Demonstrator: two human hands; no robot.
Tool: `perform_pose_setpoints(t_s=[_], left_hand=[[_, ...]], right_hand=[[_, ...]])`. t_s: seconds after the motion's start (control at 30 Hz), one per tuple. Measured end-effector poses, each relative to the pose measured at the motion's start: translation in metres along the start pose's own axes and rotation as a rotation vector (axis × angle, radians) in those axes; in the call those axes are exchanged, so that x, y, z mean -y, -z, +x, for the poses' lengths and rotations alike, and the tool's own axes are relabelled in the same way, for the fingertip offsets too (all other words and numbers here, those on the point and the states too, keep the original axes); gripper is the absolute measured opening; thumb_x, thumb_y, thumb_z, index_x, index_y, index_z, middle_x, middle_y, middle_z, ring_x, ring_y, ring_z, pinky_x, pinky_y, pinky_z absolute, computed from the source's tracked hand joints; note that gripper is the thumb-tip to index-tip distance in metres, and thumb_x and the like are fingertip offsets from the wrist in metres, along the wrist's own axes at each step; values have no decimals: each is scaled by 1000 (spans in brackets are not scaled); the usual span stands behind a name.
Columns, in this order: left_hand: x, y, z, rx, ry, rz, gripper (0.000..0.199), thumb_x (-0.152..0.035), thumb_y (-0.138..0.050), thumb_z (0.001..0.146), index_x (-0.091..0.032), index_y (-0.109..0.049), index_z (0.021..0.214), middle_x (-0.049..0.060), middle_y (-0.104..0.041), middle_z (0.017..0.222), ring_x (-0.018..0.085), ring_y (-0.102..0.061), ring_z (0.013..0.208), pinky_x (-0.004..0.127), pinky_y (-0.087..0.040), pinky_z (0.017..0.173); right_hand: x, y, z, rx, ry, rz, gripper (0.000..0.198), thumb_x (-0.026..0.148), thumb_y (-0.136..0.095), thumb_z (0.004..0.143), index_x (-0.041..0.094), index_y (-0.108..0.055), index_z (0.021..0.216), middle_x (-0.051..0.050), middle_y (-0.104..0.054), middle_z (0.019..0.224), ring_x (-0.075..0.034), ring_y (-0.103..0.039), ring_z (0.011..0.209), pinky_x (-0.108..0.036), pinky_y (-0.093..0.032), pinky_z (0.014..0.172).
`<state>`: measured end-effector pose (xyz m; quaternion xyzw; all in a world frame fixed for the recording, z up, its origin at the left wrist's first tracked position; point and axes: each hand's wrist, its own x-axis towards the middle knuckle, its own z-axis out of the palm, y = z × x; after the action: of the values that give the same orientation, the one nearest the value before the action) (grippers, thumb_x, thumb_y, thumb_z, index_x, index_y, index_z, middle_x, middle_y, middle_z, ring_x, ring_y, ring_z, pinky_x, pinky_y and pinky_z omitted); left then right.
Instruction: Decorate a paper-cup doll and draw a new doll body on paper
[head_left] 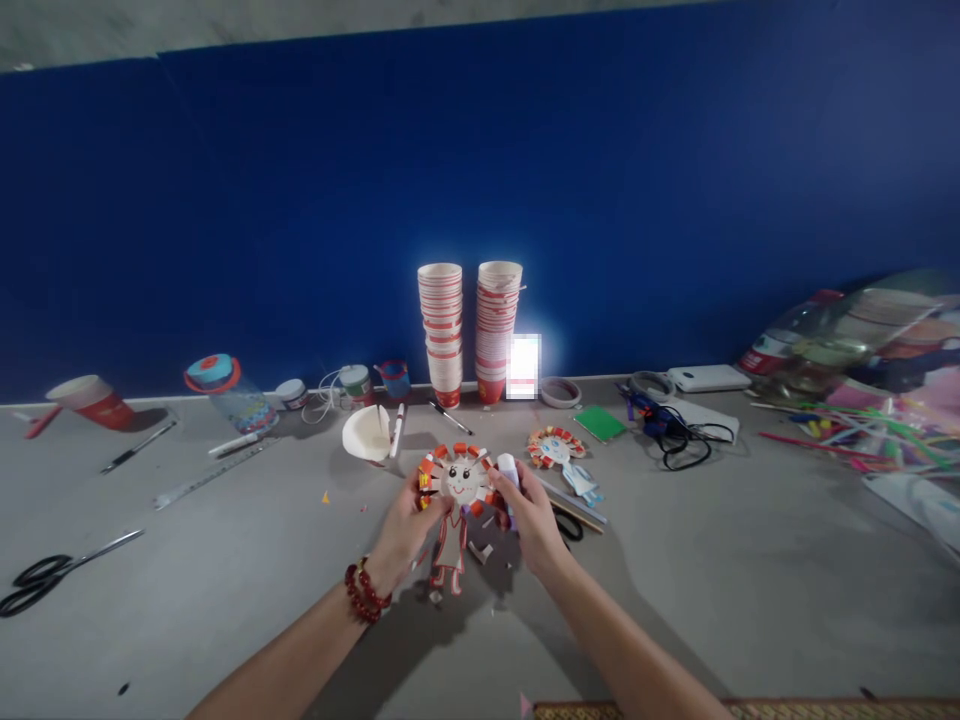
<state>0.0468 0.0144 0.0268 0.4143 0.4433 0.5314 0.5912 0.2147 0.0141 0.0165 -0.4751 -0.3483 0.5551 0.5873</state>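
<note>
A paper doll (463, 482) with a drawn smiling face and a curled red-and-orange fringe is held up above the table. Its paper body with red outlines (451, 545) hangs below the head. My left hand (406, 525), with red beads at the wrist, pinches the doll's left side. In my right hand (534, 515) is a white and purple glue stick (507, 467), held upright against the palm, while the fingertips touch the fringe's right edge. A second paper doll (556, 448), with a blue-drawn body, lies just beyond my right hand.
Two tall stacks of paper cups (442, 340) stand by the blue wall. Scissors (56, 578) and a ruler (214, 472) lie left. A cut cup (364, 436) sits behind my left hand. Dark cables (666, 425) and bright pipe cleaners (847, 430) lie right. Paper scraps (481, 551) dot the table.
</note>
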Motion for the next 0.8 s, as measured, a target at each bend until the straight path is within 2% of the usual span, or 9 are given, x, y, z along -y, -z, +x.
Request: perform_pose_setpoints(t_s=[0.2, 0.4, 0.53, 0.7, 0.8], left_hand=[[3, 0, 1, 82, -67, 97, 48, -26, -77, 74, -21, -59, 118, 7, -71, 112, 24, -67, 103, 35, -50, 93], [0, -1, -1, 93, -93, 138, 48, -23, -76, 73, -21, -59, 118, 6, -72, 109, 24, -68, 99, 34, -51, 89], [4, -2, 0, 87, -95, 87, 50, -28, -76, 74, -21, -57, 120, 7, -71, 112, 24, -67, 103, 36, -51, 92], [12, -4, -1, 95, -74, -14, 53, -31, -78, 75, -21, -56, 122, 9, -67, 122, 26, -62, 116, 38, -48, 100], [13, -6, -3, 113, -47, -86, 52, -32, -79, 75, -24, -57, 122, 8, -66, 124, 24, -62, 117, 37, -48, 101]], right_hand=[[5, 0, -1, 11, -21, 25, 42, 51, -81, 69, 21, -58, 88, 9, -47, 59, -6, -39, 44, -16, -34, 37], [7, 2, 0, 41, -6, 20, 42, 45, -83, 68, 22, -54, 87, 10, -47, 56, -5, -38, 41, -16, -31, 36], [8, 1, -1, 27, 3, 72, 43, 43, -85, 66, 22, -54, 87, 10, -48, 56, -5, -39, 41, -16, -32, 37], [11, 0, -3, -41, -71, 144, 48, 41, -87, 60, 22, -57, 91, 10, -49, 57, -6, -40, 42, -16, -34, 38], [13, -1, -3, -56, -101, 183, 48, 40, -88, 58, 22, -57, 89, 9, -50, 59, -6, -42, 42, -16, -36, 37]])
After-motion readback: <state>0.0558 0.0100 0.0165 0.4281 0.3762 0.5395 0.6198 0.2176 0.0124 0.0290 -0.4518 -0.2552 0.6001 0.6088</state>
